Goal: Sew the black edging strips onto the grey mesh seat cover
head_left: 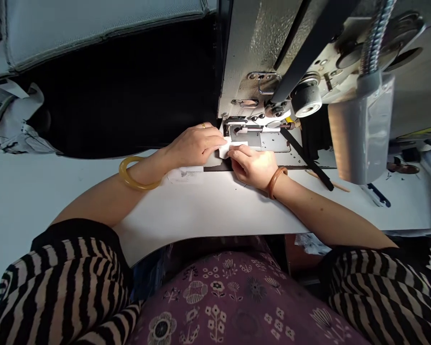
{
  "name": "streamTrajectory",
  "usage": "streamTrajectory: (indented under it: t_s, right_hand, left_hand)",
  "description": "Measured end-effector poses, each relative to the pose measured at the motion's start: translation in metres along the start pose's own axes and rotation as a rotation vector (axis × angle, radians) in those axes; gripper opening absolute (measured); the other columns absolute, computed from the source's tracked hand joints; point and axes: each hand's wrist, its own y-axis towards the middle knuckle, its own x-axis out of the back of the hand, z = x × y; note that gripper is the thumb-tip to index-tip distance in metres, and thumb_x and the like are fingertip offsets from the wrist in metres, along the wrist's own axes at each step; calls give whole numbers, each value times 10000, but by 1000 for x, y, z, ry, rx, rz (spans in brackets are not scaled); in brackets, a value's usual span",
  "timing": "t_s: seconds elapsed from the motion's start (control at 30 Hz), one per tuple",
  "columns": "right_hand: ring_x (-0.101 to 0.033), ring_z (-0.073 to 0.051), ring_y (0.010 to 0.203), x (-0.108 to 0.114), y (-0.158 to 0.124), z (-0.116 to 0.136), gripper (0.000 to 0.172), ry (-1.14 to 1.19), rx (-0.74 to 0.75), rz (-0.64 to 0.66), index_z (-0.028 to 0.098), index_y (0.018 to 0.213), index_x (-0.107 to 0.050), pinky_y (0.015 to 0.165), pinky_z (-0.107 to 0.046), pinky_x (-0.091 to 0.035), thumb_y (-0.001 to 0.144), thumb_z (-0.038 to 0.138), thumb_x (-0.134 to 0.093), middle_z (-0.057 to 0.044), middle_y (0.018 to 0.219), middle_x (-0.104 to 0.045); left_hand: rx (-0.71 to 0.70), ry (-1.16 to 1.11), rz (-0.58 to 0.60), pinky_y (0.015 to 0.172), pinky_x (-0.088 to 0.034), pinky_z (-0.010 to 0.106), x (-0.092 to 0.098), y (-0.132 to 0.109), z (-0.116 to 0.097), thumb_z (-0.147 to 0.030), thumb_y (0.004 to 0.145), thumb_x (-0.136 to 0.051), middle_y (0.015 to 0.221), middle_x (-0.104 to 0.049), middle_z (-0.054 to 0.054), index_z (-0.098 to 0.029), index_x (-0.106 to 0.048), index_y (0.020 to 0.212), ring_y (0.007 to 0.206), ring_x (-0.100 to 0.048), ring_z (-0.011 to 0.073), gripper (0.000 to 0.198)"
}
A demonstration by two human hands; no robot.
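A small white fabric piece [223,152] lies at the needle area of a sewing machine [251,62], under its presser foot [227,128]. My left hand [196,145] pinches the fabric's left side, fingertips close to the foot. From the right, my right hand [253,165] grips its near edge between thumb and curled fingers. Both hands rest low at the machine's metal plate [271,141]. Part of the fabric is hidden beneath my fingers.
A white paper label [187,174] lies by my left wrist. Right of the plate are a black strip [309,160], a thin wooden stick [339,187] and blue thread snips [379,195]. A lamp [361,129] hangs at right. Black material [129,86] fills the back left.
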Motion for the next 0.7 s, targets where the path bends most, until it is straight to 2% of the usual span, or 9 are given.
streamTrajectory:
  t_s: [0.2, 0.27, 0.33, 0.43, 0.47, 0.53, 0.6, 0.7]
  right_hand:
    - [-556, -134, 687, -4, 0, -1, 396, 16, 23, -42, 162, 1075, -680, 495, -275, -198, 924, 285, -335, -88, 1116, -671]
    - [-557, -135, 679, -6, 1, -1, 387, 6, 22, -59, 159, 1067, -680, 484, -276, -190, 921, 285, -345, -94, 1106, -670]
    - [-559, -137, 664, -7, 1, -1, 381, -7, 12, -66, 160, 1067, -681, 474, -275, -186, 917, 289, -355, -98, 1101, -669]
    - [-570, -145, 656, -8, 3, -1, 389, -20, -5, -57, 160, 1088, -677, 466, -272, -205, 910, 283, -354, -107, 1101, -665]
    - [-576, -148, 659, -9, 3, -1, 394, -20, -11, -53, 160, 1105, -672, 466, -271, -218, 909, 278, -351, -112, 1109, -662]
    - [-591, -155, 675, -9, 4, 0, 404, -18, -19, -50, 160, 1139, -660, 469, -270, -254, 907, 267, -347, -121, 1133, -653]
    - [-609, -164, 701, -10, 4, -1, 405, -23, -28, -48, 158, 1155, -653, 480, -272, -298, 905, 262, -351, -125, 1152, -647]
    - [-636, -181, 765, -11, 4, -2, 401, -38, -26, -51, 157, 1161, -649, 523, -276, -376, 909, 264, -355, -124, 1191, -641]
  left_hand:
    - [-33, 11, -33, 818, -500, 305, -6, -1, -6, -118, 892, -408, 917, -716, 42, -171, -715, 910, 850, -635, 161, 312]
    - [-11, 36, -38, 793, -506, 295, 0, 1, -3, -67, 844, -397, 905, -711, 41, -171, -711, 886, 829, -632, 158, 334]
    - [78, 123, -60, 798, -511, 317, 17, 0, 10, -52, 803, -394, 909, -700, 53, -173, -714, 869, 851, -629, 179, 349]
    - [392, 320, -106, 954, -468, 452, 61, -12, 47, -133, 833, -414, 1108, -661, 119, -152, -722, 1001, 1079, -586, 276, 351]
    - [537, 369, -84, 1030, -408, 517, 76, -20, 61, -192, 860, -427, 1242, -610, 148, -142, -701, 1103, 1198, -524, 324, 370]
    - [860, 393, 44, 1115, -245, 639, 101, -40, 85, -356, 904, -435, 1486, -409, 173, -158, -566, 1345, 1380, -329, 410, 501]
    - [1065, 349, 113, 1068, -146, 759, 112, -61, 100, -516, 916, -384, 1568, -254, 203, -177, -419, 1467, 1424, -204, 481, 648]
    - [1248, 272, 165, 1061, -29, 784, 112, -83, 104, -673, 901, -235, 1626, -94, 125, -284, -231, 1540, 1477, -57, 432, 749]
